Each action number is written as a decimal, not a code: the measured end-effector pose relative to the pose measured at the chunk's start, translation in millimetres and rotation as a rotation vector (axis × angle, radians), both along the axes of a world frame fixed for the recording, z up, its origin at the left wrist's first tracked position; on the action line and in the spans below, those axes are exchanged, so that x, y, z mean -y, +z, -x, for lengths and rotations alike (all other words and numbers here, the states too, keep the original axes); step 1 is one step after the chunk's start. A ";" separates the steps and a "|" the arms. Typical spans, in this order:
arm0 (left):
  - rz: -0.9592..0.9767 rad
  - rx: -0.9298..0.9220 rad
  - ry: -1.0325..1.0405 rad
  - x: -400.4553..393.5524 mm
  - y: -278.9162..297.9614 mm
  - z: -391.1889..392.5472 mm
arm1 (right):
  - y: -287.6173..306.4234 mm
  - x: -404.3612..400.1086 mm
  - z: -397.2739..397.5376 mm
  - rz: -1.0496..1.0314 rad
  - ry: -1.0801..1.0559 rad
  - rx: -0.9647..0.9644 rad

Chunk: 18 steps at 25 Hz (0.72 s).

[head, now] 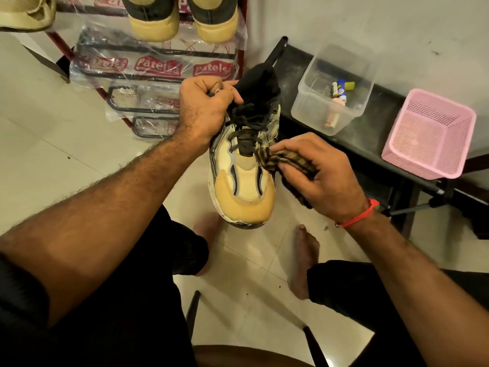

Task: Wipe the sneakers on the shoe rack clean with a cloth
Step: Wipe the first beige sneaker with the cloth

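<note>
A tan and cream sneaker [244,186] with dark laces and a black sock stuffed in its collar hangs in the air above the floor, toe toward me. My left hand [203,109] grips it at the collar and laces. My right hand [317,176] is closed on a brown checked cloth [288,160], which presses against the sneaker's right side near the laces. The shoe rack [158,72], wrapped in printed plastic, stands behind, with a pair of dark and tan sneakers [182,19] on an upper shelf.
A black low table [375,133] at the right carries a clear plastic box [333,94] of small items and a pink mesh basket [428,133]. A beige sandal [26,14] sits at the top left. My bare feet rest on the tiled floor below the sneaker.
</note>
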State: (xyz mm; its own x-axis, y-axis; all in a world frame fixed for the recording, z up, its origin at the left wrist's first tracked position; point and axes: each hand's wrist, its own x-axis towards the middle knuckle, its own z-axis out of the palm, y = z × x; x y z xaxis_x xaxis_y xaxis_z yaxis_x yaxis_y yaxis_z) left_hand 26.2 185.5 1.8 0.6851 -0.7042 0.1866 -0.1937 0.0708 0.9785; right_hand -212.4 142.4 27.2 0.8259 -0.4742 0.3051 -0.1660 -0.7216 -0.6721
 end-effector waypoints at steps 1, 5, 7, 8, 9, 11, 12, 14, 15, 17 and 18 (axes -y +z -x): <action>0.013 -0.032 -0.010 0.0 0.3 0.0 | 1.6 -8.7 -1.0 0.002 0.025 0.021; 0.037 -0.152 -0.169 -5.1 3.1 10.4 | 9.9 -55.4 -11.0 0.101 0.425 0.077; 0.023 -0.270 -0.192 -5.1 1.7 14.3 | 7.0 -30.0 -8.6 0.092 0.214 0.069; 0.006 -0.316 -0.166 -4.0 1.3 15.6 | 6.7 -14.9 -6.1 0.082 0.064 0.087; -0.026 -0.349 -0.119 -2.9 -1.7 15.6 | 6.6 -6.0 -2.7 0.080 -0.042 0.100; -0.082 -0.385 -0.061 -1.2 -5.6 14.3 | 7.7 -14.5 -2.7 0.086 -0.045 0.108; -0.105 -0.394 -0.064 -2.2 -5.0 14.7 | 8.1 -29.6 -5.9 0.097 0.053 0.108; -0.135 -0.383 -0.116 -4.9 -2.8 14.8 | 10.0 -53.6 -8.8 0.151 0.275 0.102; -0.143 -0.370 -0.158 -5.6 -2.1 15.8 | 10.8 -48.7 -8.0 0.171 0.299 0.090; -0.149 -0.348 -0.214 -8.0 1.3 18.1 | 8.2 -21.7 -4.9 0.175 0.081 0.105; -0.154 -0.347 -0.229 -8.7 3.7 19.6 | 7.7 -5.2 -2.6 0.176 -0.080 0.132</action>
